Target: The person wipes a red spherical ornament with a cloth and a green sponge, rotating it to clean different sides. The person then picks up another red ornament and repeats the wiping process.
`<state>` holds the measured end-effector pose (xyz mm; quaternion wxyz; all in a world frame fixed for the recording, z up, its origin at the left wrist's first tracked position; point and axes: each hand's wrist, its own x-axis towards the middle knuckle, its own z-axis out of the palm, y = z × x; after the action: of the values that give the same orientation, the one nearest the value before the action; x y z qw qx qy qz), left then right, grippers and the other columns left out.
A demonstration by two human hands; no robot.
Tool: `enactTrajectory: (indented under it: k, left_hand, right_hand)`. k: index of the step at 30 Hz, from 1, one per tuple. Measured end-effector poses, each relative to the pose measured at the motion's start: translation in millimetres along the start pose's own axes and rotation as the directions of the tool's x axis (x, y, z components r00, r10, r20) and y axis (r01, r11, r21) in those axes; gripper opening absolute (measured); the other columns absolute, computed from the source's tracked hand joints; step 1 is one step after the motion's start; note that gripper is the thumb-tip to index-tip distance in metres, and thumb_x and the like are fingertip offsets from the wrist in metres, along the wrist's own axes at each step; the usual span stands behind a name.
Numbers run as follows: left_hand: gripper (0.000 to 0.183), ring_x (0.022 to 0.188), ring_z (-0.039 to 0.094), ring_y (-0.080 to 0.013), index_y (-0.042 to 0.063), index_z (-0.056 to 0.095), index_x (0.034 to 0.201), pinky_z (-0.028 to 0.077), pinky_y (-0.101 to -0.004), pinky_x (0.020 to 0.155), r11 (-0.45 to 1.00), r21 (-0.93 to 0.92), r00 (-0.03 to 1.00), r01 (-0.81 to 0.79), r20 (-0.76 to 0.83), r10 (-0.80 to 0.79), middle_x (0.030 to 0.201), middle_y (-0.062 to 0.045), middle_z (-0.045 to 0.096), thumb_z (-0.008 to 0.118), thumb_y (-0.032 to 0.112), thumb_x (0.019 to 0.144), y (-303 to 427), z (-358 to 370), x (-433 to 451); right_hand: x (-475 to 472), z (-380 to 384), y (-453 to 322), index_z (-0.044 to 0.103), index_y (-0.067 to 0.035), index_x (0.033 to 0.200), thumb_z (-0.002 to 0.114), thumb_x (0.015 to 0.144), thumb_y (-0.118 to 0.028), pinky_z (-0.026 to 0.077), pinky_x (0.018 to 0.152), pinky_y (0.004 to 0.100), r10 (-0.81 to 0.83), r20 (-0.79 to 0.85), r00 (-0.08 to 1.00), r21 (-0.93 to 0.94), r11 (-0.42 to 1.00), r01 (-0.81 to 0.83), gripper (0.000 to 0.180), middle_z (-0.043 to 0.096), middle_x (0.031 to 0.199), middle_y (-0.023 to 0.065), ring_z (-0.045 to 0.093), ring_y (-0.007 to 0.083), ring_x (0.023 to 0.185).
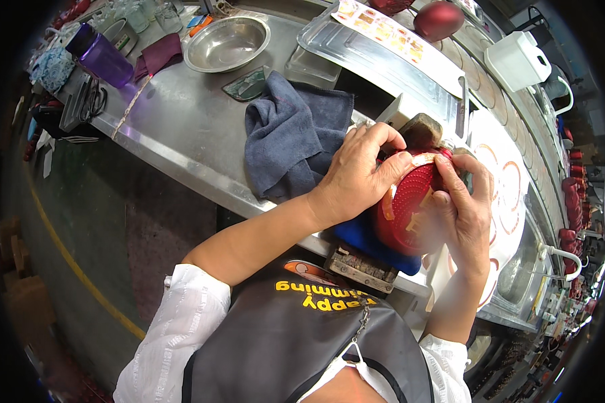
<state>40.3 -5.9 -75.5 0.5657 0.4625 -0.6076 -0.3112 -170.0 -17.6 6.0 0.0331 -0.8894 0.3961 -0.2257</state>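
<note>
A glossy red rounded vessel [401,231] with raised dots and gold-coloured marks lies tilted on a blue cloth pad [365,242] before me. Along its upper edge runs a curved orange-and-white decal strip [401,181]. My left hand [358,171] has its thumb on this strip, with the fingers bent over the vessel's far side. At the strip's right end are the fingertips of my right hand [466,201]. A blur covers part of the vessel beside that hand. Below the pad shows a worn wooden block [365,267]; a dark, rounded block [422,131] stands behind the vessel.
A grey-blue towel [292,136] lies left of my hands, near a steel bowl [227,44] and a purple bottle [101,58]. Printed decal sheets [504,176] lie right, before a sink [517,274]. A metal tray [327,35] and white jug [517,60] stand farther back.
</note>
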Motion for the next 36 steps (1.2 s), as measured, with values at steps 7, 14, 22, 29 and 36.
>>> enactTrajectory:
  k: [7, 14, 22, 29, 36]
  left_hand:
    - [0.036, 0.108, 0.060, -0.0198, 0.001, 0.062, 0.119, 0.047, -0.0341, 0.097, 0.983, -0.166, 0.993, 0.085, 0.094, -0.070, 0.113, -0.011, 0.064, 0.063, 0.033, 0.103, -3.8, -5.5, -3.7]
    - [0.069, 0.131, 0.048, -0.0231, -0.001, 0.044, 0.150, 0.039, -0.0368, 0.112, 0.968, -0.243, 0.963, 0.069, 0.271, -0.001, 0.145, -0.016, 0.048, 0.065, 0.043, 0.101, -11.2, -21.1, -21.6]
    - [0.079, 0.141, 0.041, -0.0289, -0.001, 0.037, 0.155, 0.032, -0.0409, 0.119, 0.977, -0.213, 0.950, -0.018, 0.300, 0.083, 0.152, -0.019, 0.043, 0.068, 0.045, 0.098, -16.5, -23.2, -24.5]
    - [0.082, 0.130, 0.046, -0.0368, 0.000, 0.038, 0.153, 0.037, -0.0441, 0.113, 0.971, -0.230, 0.963, -0.067, 0.240, 0.123, 0.144, -0.023, 0.048, 0.067, 0.052, 0.096, -23.6, -17.8, -28.7]
    - [0.093, 0.145, 0.035, -0.0315, 0.000, 0.021, 0.160, 0.026, -0.0438, 0.121, 0.950, -0.313, 0.970, 0.010, 0.235, 0.067, 0.157, -0.020, 0.035, 0.071, 0.045, 0.097, -23.3, -13.1, -40.8]
  right_hand:
    - [1.9, -1.6, -1.4, 0.071, -0.009, 0.130, 0.073, 0.089, -0.015, 0.048, 0.099, 0.0445, -0.020, 0.025, 1.000, -0.035, 0.999, 0.021, 0.041, 0.058, 0.124, 0.0139, 0.056, 0.0330, 0.114]
    - [1.5, -1.4, -0.5, 0.071, -0.010, 0.131, 0.071, 0.092, -0.015, 0.048, 0.102, 0.0442, -0.004, 0.042, 0.999, -0.033, 0.999, 0.006, 0.039, 0.058, 0.126, 0.0142, 0.057, 0.0335, 0.119]
    - [-0.6, 1.1, 2.0, 0.070, -0.011, 0.132, 0.069, 0.095, -0.015, 0.049, 0.101, 0.0438, 0.006, 0.041, 0.999, -0.022, 1.000, -0.005, 0.038, 0.058, 0.126, 0.0145, 0.057, 0.0333, 0.119]
    - [-1.7, 1.7, 3.7, 0.070, -0.012, 0.134, 0.069, 0.095, -0.014, 0.049, 0.102, 0.0430, 0.020, 0.042, 0.999, -0.002, 1.000, -0.020, 0.039, 0.059, 0.127, 0.0144, 0.058, 0.0325, 0.119]
    - [-0.3, 2.4, 3.4, 0.070, -0.012, 0.133, 0.069, 0.095, -0.014, 0.049, 0.101, 0.0431, 0.004, 0.029, 1.000, -0.010, 1.000, -0.004, 0.038, 0.059, 0.126, 0.0141, 0.058, 0.0321, 0.118]
